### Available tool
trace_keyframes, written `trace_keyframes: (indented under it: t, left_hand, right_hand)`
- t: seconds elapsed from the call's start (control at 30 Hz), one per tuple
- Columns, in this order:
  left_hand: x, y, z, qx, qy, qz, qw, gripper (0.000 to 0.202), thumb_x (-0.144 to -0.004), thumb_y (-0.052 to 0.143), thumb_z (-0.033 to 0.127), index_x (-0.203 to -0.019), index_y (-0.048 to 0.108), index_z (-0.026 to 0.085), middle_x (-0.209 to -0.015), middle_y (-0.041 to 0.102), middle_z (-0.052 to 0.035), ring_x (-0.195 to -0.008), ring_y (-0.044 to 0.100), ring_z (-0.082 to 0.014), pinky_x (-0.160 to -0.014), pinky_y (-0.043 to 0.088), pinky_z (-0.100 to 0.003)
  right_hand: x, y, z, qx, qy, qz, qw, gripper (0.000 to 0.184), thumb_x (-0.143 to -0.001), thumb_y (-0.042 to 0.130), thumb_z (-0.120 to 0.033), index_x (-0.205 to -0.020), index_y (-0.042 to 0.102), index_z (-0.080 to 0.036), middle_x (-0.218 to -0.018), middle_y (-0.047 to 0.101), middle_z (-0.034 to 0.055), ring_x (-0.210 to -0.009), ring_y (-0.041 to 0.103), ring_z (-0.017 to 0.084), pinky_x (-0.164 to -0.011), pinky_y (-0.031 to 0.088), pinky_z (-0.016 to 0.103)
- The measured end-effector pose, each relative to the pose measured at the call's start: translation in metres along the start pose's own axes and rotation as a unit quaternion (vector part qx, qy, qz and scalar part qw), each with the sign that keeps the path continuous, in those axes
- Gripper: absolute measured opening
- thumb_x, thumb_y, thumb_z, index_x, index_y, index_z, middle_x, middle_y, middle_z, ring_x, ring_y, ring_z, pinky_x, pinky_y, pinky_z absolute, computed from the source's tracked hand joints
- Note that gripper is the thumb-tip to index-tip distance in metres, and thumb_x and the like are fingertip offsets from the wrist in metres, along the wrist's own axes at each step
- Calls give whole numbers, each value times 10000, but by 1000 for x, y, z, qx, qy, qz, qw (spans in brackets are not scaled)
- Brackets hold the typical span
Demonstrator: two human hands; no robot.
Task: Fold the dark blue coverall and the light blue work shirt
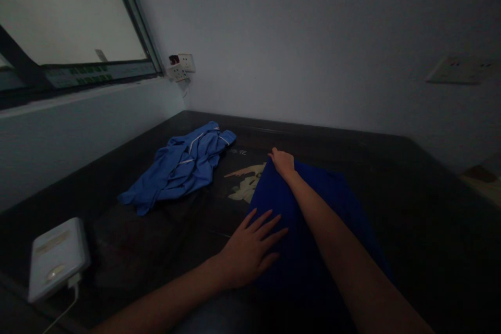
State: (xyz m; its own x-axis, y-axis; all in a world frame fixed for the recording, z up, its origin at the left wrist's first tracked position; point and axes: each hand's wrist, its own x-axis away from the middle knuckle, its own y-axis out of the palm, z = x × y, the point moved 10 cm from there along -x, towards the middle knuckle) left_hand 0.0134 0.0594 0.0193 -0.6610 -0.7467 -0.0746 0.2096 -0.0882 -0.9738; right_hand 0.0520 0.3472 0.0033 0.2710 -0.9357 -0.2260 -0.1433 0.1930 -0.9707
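A dark blue cloth point(313, 240), perhaps a garment, is spread over the dark surface in front of me; its exact kind is hard to tell in the dim light. My left hand point(252, 250) rests on the cloth's near left part, fingers spread out flat. At the far left corner, my right hand point(282, 163) pinches the cloth's edge between closed fingers. Left of both hands lies a crumpled lighter blue garment point(183, 167) with white piping, touched by neither hand.
A white box-shaped device point(58, 258) with a cable point(68, 308) sits at the near left. The dark tabletop point(144, 240) bears a pale flower print point(246, 188) beside the cloth. Walls with outlets point(187, 62) and a window point(78, 15) border it.
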Motion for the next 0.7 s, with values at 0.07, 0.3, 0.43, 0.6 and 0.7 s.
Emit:
trace_keyframes:
  t: [0.07, 0.3, 0.43, 0.6, 0.7]
  left_hand:
    - [0, 0, 0, -5, 1, 5, 1000, 554, -941, 455, 388, -1461, 279, 311, -1541, 272, -27, -1424, 207, -262, -1149, 177, -513]
    - [0, 6, -3, -6, 5, 15, 1000, 554, -955, 397, 450, -1473, 238, 332, -1548, 252, -26, -1421, 220, -263, -1135, 210, -525]
    - [0, 7, -4, -5, -1, 27, 1000, 544, -957, 378, 466, -1469, 230, 359, -1552, 241, -3, -1419, 228, -252, -1131, 226, -532]
    - [-2, 5, -3, -13, -6, 29, 999, 538, -945, 430, 423, -1454, 270, 359, -1539, 279, -6, -1407, 263, -256, -1119, 254, -547]
    - [-3, 1, -4, -17, -8, 27, 999, 522, -930, 477, 391, -1429, 339, 330, -1512, 342, -31, -1388, 306, -257, -1110, 281, -541]
  right_hand:
    - [0, -2, -2, -4, -8, 16, 1000, 300, -976, 385, -378, -1101, 556, -165, -1128, 636, 152, -1086, 557, 248, -881, 402, 354]
    - [0, -13, 14, -32, 51, 54, 997, 341, -937, 461, -399, -1102, 554, -116, -1191, 565, 199, -1112, 490, 316, -857, 406, 434]
    - [1, -36, 14, -59, 45, 70, 995, 301, -956, 420, -366, -1108, 565, -151, -1145, 590, 158, -1082, 512, 282, -834, 429, 391]
    - [33, -100, 5, -132, -67, 115, 982, 269, -952, 431, -339, -1107, 587, -185, -1153, 596, 112, -1101, 514, 243, -925, 419, 370]
    - [91, -140, 7, -183, -143, 123, 965, 263, -943, 453, -330, -1113, 594, -188, -1123, 614, 96, -1096, 535, 229, -976, 417, 391]
